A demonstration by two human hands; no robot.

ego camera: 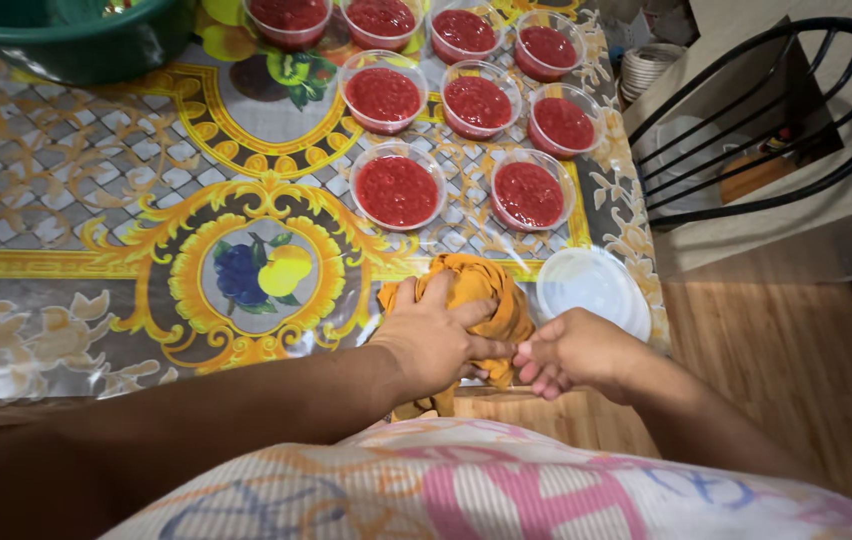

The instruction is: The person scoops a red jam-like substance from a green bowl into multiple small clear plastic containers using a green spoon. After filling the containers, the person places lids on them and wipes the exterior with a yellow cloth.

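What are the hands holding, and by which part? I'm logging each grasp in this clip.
The left hand grips the bunched orange cloth from above; the right hand pinches its near edge.

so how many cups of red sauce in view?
9 cups: four along the top edge, three mid-row, two nearest. More may sit beyond the frame.
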